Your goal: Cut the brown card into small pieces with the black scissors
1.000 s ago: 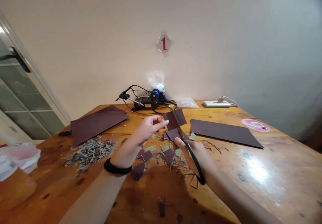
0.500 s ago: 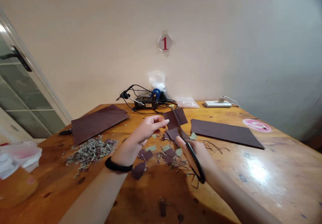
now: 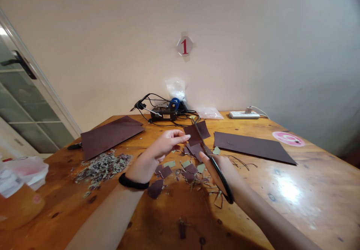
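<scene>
Pinched at one edge by the left hand (image 3: 168,144) and crossed by scissors (image 3: 212,161) gripped in the right hand (image 3: 226,168), the small dark sheet (image 3: 190,132) is held above scraps (image 3: 189,168), probably light and stiffish, best taken clear of the blades (image 3: 198,131).

looks moderately dim and warm over the table (image 3: 317,178), cooling to grey on the wall (image 3: 267,62) past its right side. glares white off the varnish inside the right edge, seemingly lit from above. gleams faintly on the door (image 3: 25,102) beyond the left edge. darkens into soft-edged shadow toward the near edge, below the left hand (image 3: 165,144) and right hand (image 3: 226,164). smears the plastic bag (image 3: 29,171) near the left edge, stretches toward the sides, and blackens at the upper right.
</scene>
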{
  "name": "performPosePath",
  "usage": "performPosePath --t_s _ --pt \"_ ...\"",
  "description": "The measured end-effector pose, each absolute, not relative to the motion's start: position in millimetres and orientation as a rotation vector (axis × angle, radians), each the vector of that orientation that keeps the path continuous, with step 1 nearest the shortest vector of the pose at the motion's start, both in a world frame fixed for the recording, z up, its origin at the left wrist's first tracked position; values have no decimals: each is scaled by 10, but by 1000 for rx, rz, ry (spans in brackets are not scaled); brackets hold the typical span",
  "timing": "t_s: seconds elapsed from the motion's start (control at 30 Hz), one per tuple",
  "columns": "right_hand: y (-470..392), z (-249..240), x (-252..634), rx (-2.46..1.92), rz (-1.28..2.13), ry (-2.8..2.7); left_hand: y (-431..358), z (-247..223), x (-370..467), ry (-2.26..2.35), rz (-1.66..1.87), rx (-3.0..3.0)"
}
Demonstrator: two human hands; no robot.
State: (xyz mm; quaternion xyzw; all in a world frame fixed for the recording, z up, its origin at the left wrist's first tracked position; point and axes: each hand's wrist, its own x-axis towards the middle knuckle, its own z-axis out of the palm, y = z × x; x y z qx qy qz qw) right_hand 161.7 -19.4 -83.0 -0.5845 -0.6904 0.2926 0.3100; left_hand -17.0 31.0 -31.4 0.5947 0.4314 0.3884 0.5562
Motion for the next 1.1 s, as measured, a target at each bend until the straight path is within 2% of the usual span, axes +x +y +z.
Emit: performPosePath --t_s 0.17,0.37,0.7,0.87,1.1 --pt "-220 -819 1578 -1481 808 -1763 305 -327 -158 976 915 1392" --pt "-244 -854 1561 -1390 1058 -1625 317 -339 -146 900 982 1271" --pt "-458 -755 1438 -1171 1392 -1545 179 -561 -61 310 991 1284" --pt "-480 -826 1377 -1228 1532 -1522 197 -630 -78 152 944 1293" --pt "-473 -835 1393 -1179 1512 -1562 212 -637 -87 283 973 1224"
